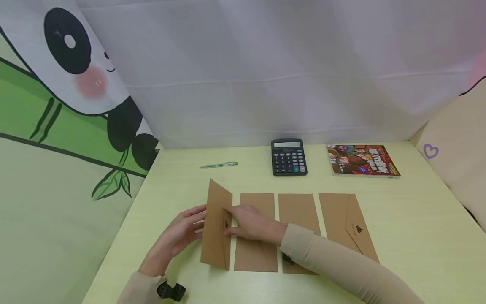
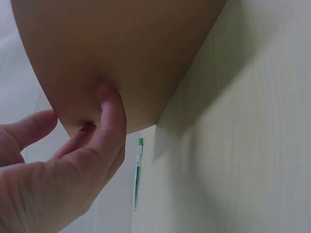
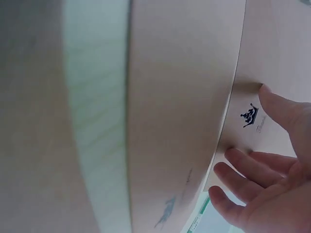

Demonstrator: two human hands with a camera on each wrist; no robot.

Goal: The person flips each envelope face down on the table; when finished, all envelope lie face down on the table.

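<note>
left hand [image 1: 179,233] and right hand [image 1: 253,223] are loosely sandwiching a tilted rectangular brown paper envelope [image 1: 215,230]; uneven fingertip pressure could be creasing it.

calculator [image 1: 289,157] keys: 0, 00 | envelopes [image 1: 215,236]: crown emblem [image 1: 358,229] | right wall [image 1: 455,164]: heart [image 1: 424,148] | magazine [image 1: 362,160]: illegible

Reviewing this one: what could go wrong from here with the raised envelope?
The raised envelope is tilted up between the left hand and right hand, so it might slip if either eases off. The left fingertips press its plain side, so it could crease. A flat envelope lies close by, beneath the right hand, and might get nudged.
</note>
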